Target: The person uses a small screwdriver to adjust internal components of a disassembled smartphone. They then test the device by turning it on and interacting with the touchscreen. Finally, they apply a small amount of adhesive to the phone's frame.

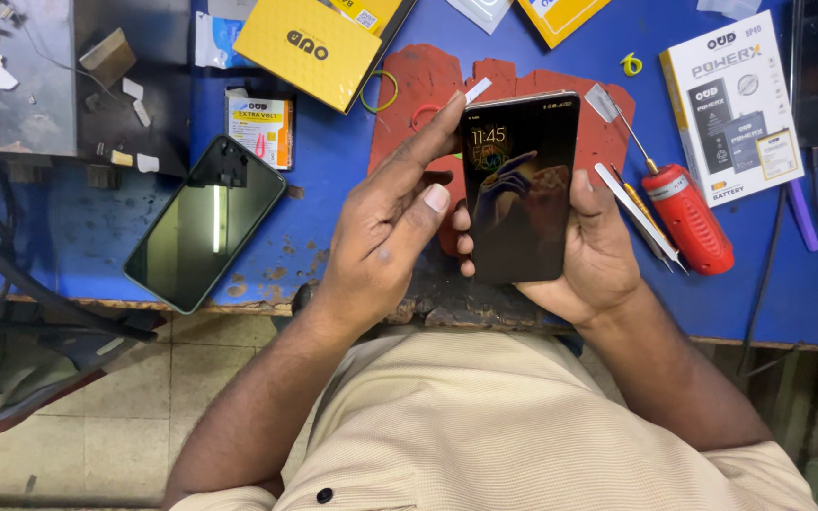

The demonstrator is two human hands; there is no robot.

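Observation:
A black smartphone (518,185) with its screen lit is held upright over the red mat (428,80). My right hand (598,251) cradles it from the right and below, fingers wrapped behind. My left hand (390,213) is at its left edge. The forefinger reaches to the top left corner, where a small white tab (477,90) sticks out, and the thumb lies by the phone's side.
A second dark phone (205,222) lies screen-up at the left of the blue table (87,237). A red-handled screwdriver (684,213) and metal tweezers (638,216) lie to the right. Yellow boxes (310,47) and a white box (736,109) sit at the back.

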